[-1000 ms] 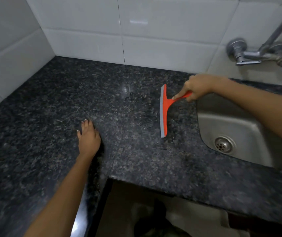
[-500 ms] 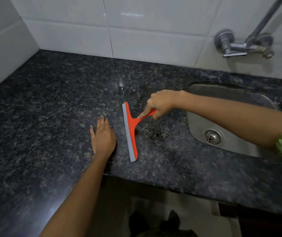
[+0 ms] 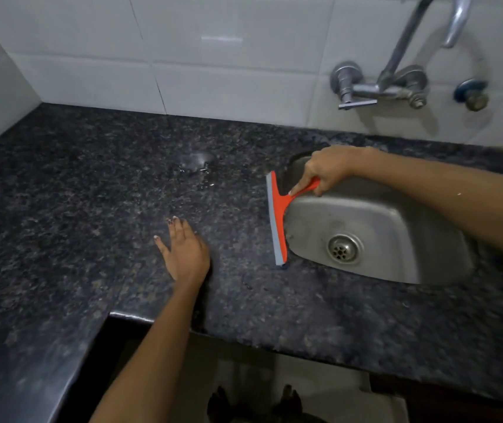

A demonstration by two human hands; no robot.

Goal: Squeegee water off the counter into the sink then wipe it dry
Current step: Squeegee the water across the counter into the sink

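The right hand [image 3: 325, 172] grips the orange squeegee [image 3: 277, 218] by its handle, blade lying along the left rim of the sink [image 3: 396, 227], long axis running from the back wall to the counter's front edge. A puddle [image 3: 196, 166] lies left of the blade, towards the counter's back edge, so the next stroke likely starts there. The left hand [image 3: 184, 254] rests flat and spread on the counter [image 3: 60, 209], holding nothing

left hand [image 3: 186, 254]: flat, fingers straight, palm down | right hand [image 3: 326, 169]: fingers curled in a grip, arm extended

Dim, cool light. Glare patch on wall tile [image 3: 221, 39]; wet sheen on table [image 3: 196, 161] beyond left fingers [image 3: 175, 224]. Edges blurred, bowed.
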